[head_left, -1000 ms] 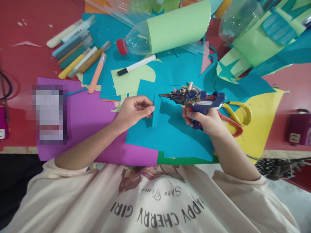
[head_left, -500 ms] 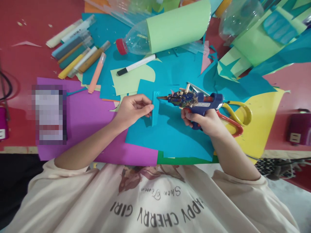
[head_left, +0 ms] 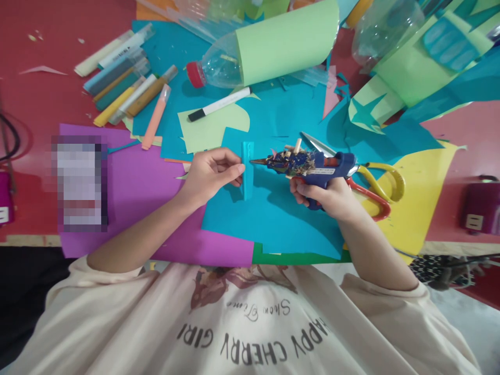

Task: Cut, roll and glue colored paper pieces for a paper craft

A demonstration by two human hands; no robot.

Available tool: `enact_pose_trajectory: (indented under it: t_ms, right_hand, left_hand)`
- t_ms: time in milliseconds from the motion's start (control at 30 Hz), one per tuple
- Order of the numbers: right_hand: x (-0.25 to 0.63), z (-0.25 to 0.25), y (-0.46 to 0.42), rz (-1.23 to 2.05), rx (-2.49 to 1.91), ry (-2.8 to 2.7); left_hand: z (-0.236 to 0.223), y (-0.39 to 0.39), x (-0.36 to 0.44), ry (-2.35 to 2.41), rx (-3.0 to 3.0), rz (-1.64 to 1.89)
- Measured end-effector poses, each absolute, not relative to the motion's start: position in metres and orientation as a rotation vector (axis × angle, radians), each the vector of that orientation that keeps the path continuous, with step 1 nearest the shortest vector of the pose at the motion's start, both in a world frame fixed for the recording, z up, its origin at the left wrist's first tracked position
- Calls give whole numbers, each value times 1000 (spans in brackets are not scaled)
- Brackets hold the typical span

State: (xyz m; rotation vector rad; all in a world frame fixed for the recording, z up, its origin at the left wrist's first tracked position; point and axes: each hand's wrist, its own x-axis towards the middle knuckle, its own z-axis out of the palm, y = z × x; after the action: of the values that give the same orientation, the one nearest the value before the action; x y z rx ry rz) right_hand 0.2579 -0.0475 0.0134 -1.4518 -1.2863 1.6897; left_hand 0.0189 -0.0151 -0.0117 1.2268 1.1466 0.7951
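Between the thumb and fingers of my left hand (head_left: 219,174) is a narrow folded strip of blue paper (head_left: 247,172), held upright in the view. My right hand (head_left: 326,195) is wrapped round the handle of a dark blue hot glue gun (head_left: 312,165), whose front is crusted with scraps and old glue. The gun's nozzle points left, at or very close to the strip's right edge; I cannot tell if it touches. Scissors (head_left: 378,182) with yellow and red handles lie partly behind the gun. Blue paper (head_left: 273,224) lies beneath both hands.
A clear bottle (head_left: 221,65) wrapped in light green paper lies at the back. Several markers (head_left: 125,78) lie at the back left, and a black-capped marker (head_left: 221,104) nearer the middle. A blurred phone (head_left: 80,185) rests on purple paper (head_left: 128,182). Yellow paper (head_left: 417,192) lies right.
The blue paper strip in my left hand has shifted slightly up and left. The glue gun has moved a little left with it, and more of the scissors' blades shows.
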Motion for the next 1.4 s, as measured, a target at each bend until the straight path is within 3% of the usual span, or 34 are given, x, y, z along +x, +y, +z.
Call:
enact_pose_trajectory:
  t_ms: [1400]
  right_hand:
    - [258, 11, -50, 1726, -1519, -1387]
  left_hand:
    - [-13, -9, 16, 1253, 1234, 971]
